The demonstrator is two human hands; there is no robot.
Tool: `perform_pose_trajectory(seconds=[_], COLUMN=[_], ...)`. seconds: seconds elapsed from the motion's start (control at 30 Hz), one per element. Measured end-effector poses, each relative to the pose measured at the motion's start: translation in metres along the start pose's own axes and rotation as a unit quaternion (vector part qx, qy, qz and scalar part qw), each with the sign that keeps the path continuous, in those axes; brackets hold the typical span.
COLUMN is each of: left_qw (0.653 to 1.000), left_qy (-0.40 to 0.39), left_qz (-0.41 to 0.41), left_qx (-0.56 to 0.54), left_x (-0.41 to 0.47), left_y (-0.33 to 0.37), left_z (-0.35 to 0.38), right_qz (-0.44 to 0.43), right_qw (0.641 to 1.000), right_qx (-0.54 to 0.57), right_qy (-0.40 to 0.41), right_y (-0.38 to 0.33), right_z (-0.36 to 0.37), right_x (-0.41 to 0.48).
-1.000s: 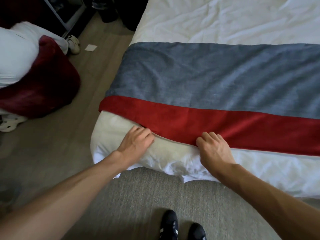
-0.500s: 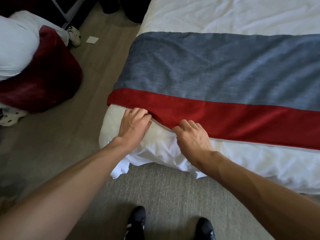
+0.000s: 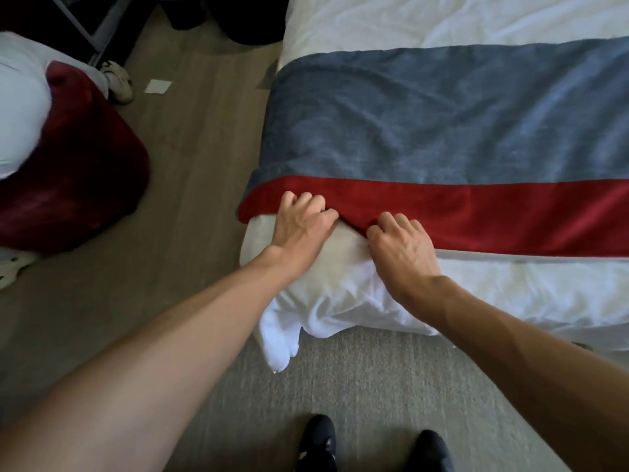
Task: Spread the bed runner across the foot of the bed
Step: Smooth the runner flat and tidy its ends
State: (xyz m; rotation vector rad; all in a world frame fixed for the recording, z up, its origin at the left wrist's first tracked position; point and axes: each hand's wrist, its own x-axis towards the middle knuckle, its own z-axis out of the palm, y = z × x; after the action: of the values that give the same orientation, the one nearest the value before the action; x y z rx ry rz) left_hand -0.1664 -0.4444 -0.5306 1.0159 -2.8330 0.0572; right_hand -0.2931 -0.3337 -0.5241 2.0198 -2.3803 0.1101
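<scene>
We see the bed runner, grey-blue with a red band along its near edge, lying across the white bed close to the foot end, its left end hanging just over the bed's corner. White bedding shows beyond the runner's far edge and again between its red band and the foot of the bed. Our left hand rests palm down at the runner's near edge, by the corner, its fingers curled on the red band; whether its grip pinches the cloth or only presses on it we cannot tell. Our right hand lies just beside it, knuckles bent, the fingertips bunching a fold of the red edge, so its grip looks closed on the runner. Both forearms reach forward from below the runner. Near the foot of the bed, black shoes stand on grey carpet.
</scene>
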Motion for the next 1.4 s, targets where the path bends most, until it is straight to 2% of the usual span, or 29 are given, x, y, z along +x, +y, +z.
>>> perform_pose_trajectory(seconds=[0.4,0.57,0.7,0.83,0.97,1.17,1.4], left_qw=[0.987,0.989,0.998,0.999,0.996,0.987,0.998], left_qy=[0.118,0.083,0.043,0.053,0.064,0.137,0.052], left_qz=[0.072,0.12,0.04,0.003,-0.056,-0.066,-0.043], left_qx=[-0.075,-0.039,-0.03,-0.005,-0.012,-0.047,0.0], left_x=[-0.036,-0.057,-0.054,-0.048,-0.039,-0.038,-0.046], left_y=[0.005,0.001,-0.005,0.001,0.005,-0.017,-0.015], left_z=[-0.017,-0.018,-0.011,-0.007,-0.013,-0.039,-0.025], right_qz=[-0.017,-0.046,-0.011,0.026,0.029,0.036,0.048], right_qw=[0.992,0.996,0.995,0.984,0.971,0.977,0.988], right_qx=[0.105,0.057,0.083,0.159,0.201,0.16,0.11], right_qy=[0.07,0.05,0.046,0.08,0.129,0.138,0.096], right_y=[0.005,0.004,-0.002,0.0,0.002,0.003,-0.004], right_z=[-0.016,-0.018,-0.01,-0.009,-0.019,-0.027,-0.019], right_x=[-0.025,-0.034,-0.032,-0.033,-0.027,-0.02,-0.019])
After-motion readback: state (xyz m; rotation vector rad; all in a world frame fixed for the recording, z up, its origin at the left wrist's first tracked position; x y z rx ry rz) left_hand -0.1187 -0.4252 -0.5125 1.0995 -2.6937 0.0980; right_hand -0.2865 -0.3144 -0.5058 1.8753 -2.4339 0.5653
